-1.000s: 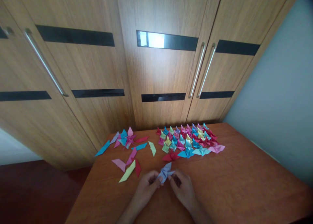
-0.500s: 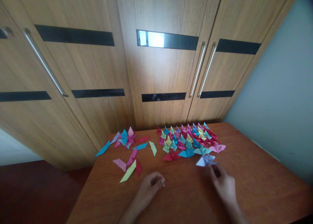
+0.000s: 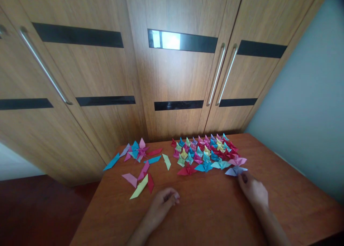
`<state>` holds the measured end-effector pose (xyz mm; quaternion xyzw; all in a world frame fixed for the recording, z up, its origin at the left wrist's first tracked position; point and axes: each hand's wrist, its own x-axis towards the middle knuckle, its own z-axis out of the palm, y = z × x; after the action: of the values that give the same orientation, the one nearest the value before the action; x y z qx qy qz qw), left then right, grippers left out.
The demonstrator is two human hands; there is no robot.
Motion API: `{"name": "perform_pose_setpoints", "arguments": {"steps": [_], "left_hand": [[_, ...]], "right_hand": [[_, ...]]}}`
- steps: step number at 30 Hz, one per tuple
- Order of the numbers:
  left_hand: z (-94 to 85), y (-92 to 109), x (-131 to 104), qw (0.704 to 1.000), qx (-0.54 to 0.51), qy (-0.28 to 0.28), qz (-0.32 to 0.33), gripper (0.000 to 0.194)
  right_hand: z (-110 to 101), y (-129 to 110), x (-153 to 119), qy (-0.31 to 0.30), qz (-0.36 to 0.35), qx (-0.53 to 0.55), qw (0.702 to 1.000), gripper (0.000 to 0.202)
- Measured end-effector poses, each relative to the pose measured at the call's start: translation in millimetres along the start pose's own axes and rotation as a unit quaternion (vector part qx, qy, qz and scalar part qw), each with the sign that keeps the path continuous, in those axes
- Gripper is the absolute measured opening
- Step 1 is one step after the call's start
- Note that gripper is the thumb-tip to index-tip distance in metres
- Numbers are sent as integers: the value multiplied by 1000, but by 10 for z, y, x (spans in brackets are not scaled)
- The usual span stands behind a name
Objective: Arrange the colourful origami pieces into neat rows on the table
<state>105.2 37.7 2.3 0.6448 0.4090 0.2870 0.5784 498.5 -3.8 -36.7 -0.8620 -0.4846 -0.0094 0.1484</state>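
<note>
My right hand pinches a lavender folded-paper origami piece by its right tip. The piece is at the near right corner of a block of origami pieces, just in front of a pink one. To its left, in the same near row, are a light green piece, a blue piece and a red piece. My left hand rests over the table with its fingers curled in toward the thumb, and I see nothing in it.
Flat folded strips, among them a yellow one and a blue one, lie on the left of the wooden table. A pink and blue pile of folded paper is behind them. A wooden wardrobe stands at the far edge.
My right hand has moved right and slightly away from me with the lavender origami piece, bringing it in front of the pink one. My left hand has stayed nearly still.
</note>
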Motion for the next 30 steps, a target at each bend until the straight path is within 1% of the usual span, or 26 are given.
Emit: {"name": "perform_pose_setpoints", "arguments": {"steps": [7, 15, 19, 23, 30], "left_hand": [[0, 4, 1, 1000, 12, -8, 3, 34], [-4, 9, -13, 999, 43, -6, 5, 33], [5, 22, -13, 999, 47, -4, 4, 32], [3, 31, -18, 999, 47, -4, 8, 30], [2, 0, -21, 998, 56, -3, 10, 29]], "right_hand": [[-37, -71, 29, -25, 17, -29, 999, 32], [-65, -101, 41, -31, 19, -30, 999, 32], [-85, -115, 48, -34, 11, -28, 999, 31], [-85, -119, 57, -44, 19, -37, 998, 32], [-79, -75, -2, -26, 32, -16, 999, 35]]}}
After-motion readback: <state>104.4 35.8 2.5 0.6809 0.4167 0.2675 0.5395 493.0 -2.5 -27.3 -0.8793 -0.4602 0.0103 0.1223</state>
